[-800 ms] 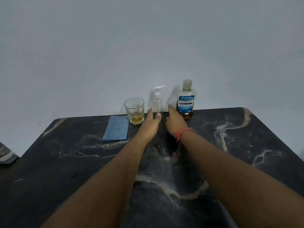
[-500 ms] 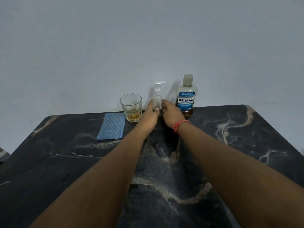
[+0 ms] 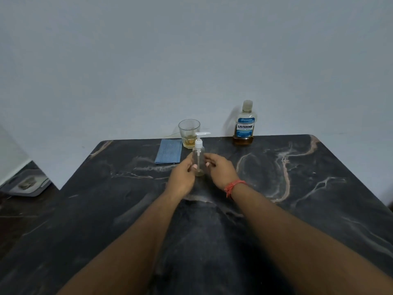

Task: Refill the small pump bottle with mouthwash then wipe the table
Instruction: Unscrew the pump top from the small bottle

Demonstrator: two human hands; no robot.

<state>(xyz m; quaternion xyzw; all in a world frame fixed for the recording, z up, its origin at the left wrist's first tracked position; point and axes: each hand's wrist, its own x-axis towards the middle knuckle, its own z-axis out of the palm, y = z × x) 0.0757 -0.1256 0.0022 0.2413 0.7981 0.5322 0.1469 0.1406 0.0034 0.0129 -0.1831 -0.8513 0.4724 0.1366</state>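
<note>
Two bare forearms reach forward over a dark marbled table (image 3: pixel 297 188); between the hands stands a clear small pump bottle (image 3: pixel 198 160), upright, white pump on top. The left hand (image 3: pixel 182 177) curls its fingers against the bottle's left side; the right hand (image 3: pixel 221 173), a red thread bracelet (image 3: pixel 234 186) at its wrist, curls against the right side. Beyond the left hand lie a blue cloth (image 3: pixel 169 153) and a glass (image 3: pixel 189 133); beyond the right hand, well apart, stands the mouthwash bottle (image 3: pixel 244 124).

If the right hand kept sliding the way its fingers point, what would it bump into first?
The pump bottle. The right hand points left toward it, fingertips at its side, seemingly touching already. Past it sits the left hand.
</note>
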